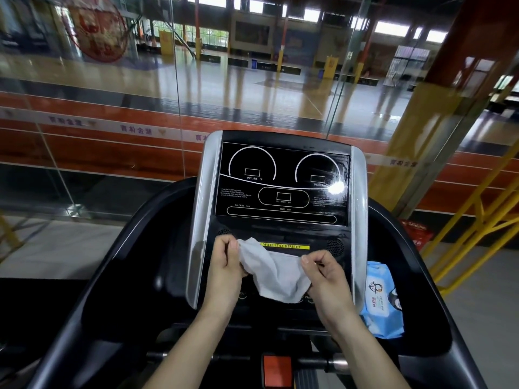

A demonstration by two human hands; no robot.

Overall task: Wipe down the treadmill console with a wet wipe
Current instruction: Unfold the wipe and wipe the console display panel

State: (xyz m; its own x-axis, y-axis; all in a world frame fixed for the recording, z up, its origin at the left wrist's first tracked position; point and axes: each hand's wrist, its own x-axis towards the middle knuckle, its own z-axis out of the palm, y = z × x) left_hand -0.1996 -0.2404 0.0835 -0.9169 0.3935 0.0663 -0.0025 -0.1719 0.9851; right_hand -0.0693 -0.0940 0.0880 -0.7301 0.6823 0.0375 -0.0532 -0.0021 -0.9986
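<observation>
The treadmill console (282, 181) stands in front of me, a black display panel with white dials between two silver side bars. A white wet wipe (276, 276) hangs stretched between both hands, just above the lower button area of the console. My left hand (226, 266) pinches its upper left corner. My right hand (325, 272) pinches its right edge between thumb and fingers. The wipe partly hides a yellow strip of lettering and some buttons.
A blue pack of wet wipes (382, 301) lies in the right side tray of the console. Black handrails (112, 248) curve out on both sides. A red safety key block (276, 370) sits low in the middle. A glass wall (168, 108) stands beyond.
</observation>
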